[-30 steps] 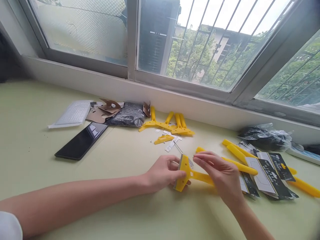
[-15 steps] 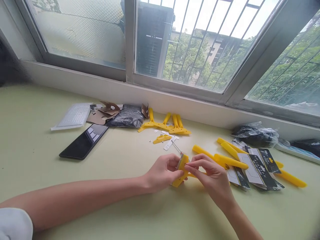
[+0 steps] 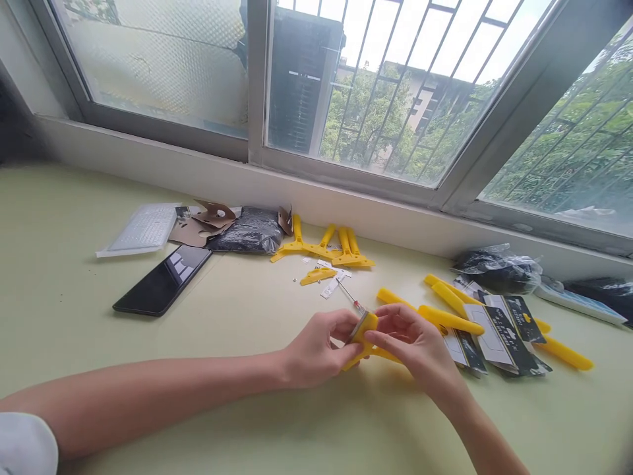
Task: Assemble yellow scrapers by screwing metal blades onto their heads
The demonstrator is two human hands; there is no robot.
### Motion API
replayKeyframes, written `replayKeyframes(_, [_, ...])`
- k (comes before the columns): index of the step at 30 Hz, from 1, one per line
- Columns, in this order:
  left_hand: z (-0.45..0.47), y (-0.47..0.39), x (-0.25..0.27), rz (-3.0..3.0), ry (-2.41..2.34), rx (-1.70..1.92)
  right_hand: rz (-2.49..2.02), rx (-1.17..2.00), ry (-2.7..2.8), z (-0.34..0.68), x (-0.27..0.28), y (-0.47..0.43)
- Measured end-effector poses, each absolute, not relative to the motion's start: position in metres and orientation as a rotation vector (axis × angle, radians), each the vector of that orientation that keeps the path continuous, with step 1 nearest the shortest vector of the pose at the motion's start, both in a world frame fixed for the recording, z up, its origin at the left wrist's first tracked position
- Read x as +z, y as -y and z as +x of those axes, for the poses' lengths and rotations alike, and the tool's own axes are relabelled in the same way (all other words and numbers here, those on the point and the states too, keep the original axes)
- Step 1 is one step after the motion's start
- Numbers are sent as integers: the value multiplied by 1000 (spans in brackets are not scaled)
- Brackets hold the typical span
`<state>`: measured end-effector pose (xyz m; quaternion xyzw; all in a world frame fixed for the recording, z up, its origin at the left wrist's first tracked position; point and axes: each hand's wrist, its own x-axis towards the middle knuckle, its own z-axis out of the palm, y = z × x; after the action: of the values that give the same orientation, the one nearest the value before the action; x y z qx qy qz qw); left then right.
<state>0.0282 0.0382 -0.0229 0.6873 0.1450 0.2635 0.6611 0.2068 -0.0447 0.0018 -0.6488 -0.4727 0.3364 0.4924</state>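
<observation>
A yellow scraper (image 3: 366, 324) with a metal edge is held between both hands, tilted so its head stands partly edge-on. My left hand (image 3: 319, 346) is closed around the head's left side. My right hand (image 3: 413, 336) grips the head from the right, thumb on its yellow face; its other fingers are partly hidden behind. The scraper's handle runs right, below my right hand. Just beyond the head lies a small screwdriver (image 3: 351, 296), its thin shaft pointing away. A loose yellow scraper plate (image 3: 317, 276) rests farther off, with small nuts near it.
Several yellow scrapers (image 3: 321, 247) lie by the window ledge. At right are yellow handles (image 3: 452, 319) and black-and-white cards (image 3: 499, 336). A black phone (image 3: 163, 280), a bubble-wrap packet (image 3: 141, 229) and a black plastic-wrapped bundle (image 3: 254, 229) are at left. Another dark bag (image 3: 499, 267) sits back right.
The scraper head has turned more edge-on. My right fingers have gone from pinching at its face to holding it with the thumb in front. More of the screwdriver shows.
</observation>
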Motion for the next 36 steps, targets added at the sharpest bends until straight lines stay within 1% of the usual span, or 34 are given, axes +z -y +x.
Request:
replayKeyframes(4, [26,-36,-22,1605,-319,611,-1574,902,1226,208,6,45])
replayKeyframes(7, [27,-36,-22,1614,-292,606,-1531,975,1185,208,9,44])
replayKeyframes(12, [32,-44,-24,1296,-350,488,-1591,1004,1201,208,6,40])
replayKeyframes(14, [34,-49,-24,1189,-393,433,-1646,911,1245,211,3,37])
replayKeyframes(18, [34,-54,-23,1129,-445,375,-1773,509,1274,227,-5,33])
replayKeyframes(20, [34,-54,-23,1117,-448,389,-1854,385,1306,237,-8,28])
replayKeyframes(24, [35,-53,-26,1076,-420,417,-1932,373,1505,243,-11,8])
replayKeyframes(30, [38,-54,-34,1025,-411,420,-1960,229,1641,236,-14,-14])
replayKeyframes(33, [39,-54,-33,1004,-447,421,-1907,120,1598,239,-8,-2])
replayKeyframes(36, [39,-54,-30,984,-483,430,-1695,-101,1334,240,-2,26])
